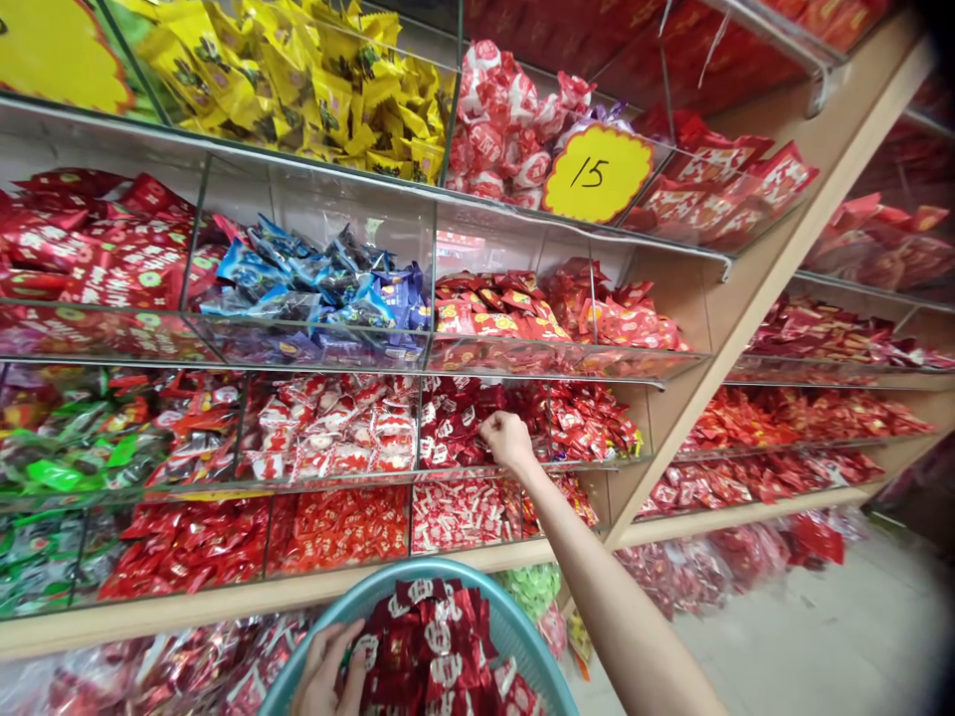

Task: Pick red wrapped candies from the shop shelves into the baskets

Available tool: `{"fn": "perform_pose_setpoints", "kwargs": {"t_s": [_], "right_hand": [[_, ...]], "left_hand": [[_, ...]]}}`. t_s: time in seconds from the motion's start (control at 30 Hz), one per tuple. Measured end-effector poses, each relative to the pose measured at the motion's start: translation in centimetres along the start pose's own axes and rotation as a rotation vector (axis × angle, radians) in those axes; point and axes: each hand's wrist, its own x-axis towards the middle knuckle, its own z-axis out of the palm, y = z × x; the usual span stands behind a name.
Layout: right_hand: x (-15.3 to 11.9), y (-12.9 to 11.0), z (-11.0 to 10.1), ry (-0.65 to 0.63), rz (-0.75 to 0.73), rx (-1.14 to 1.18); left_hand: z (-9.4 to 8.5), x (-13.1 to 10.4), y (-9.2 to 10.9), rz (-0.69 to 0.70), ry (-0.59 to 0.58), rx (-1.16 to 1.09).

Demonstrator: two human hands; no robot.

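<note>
At the lower middle, a teal plastic basket holds dark red candy packets with white lettering. Inside its left side is my left hand, its fingers bent against the packets and closed on their edge; a small green bit shows between the fingers. My right hand reaches to the shelf, over a clear bin of matching dark red candies. Its fingertips are pinched together at the candies. Whatever lies between them is hidden.
Clear bins on wooden shelving hold yellow candies, blue candies and red-and-white candies. A yellow price tag reads 15. A wooden upright stands at right. Bagged sweets lie below, near the pale floor.
</note>
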Motion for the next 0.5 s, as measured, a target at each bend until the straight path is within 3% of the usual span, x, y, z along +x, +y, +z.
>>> {"fn": "perform_pose_setpoints", "kwargs": {"t_s": [0.13, 0.27, 0.37, 0.5], "right_hand": [[-0.4, -0.1, -1.3, 0.062, -0.058, 0.008], [-2.4, -0.9, -3.8, 0.172, -0.243, -0.067], [-6.0, -1.7, -5.5, 0.206, -0.436, -0.143], [-12.8, -1.7, -5.3, 0.126, -0.665, -0.266]], "left_hand": [[-0.1, -0.1, 0.4, 0.036, 0.019, -0.031], [-0.2, -0.1, 2.2, -0.007, 0.021, -0.166], [-0.7, 0.5, 5.8, -0.112, -0.081, -0.421], [-2.3, 1.9, 12.0, -0.435, -0.401, -0.955]]}}
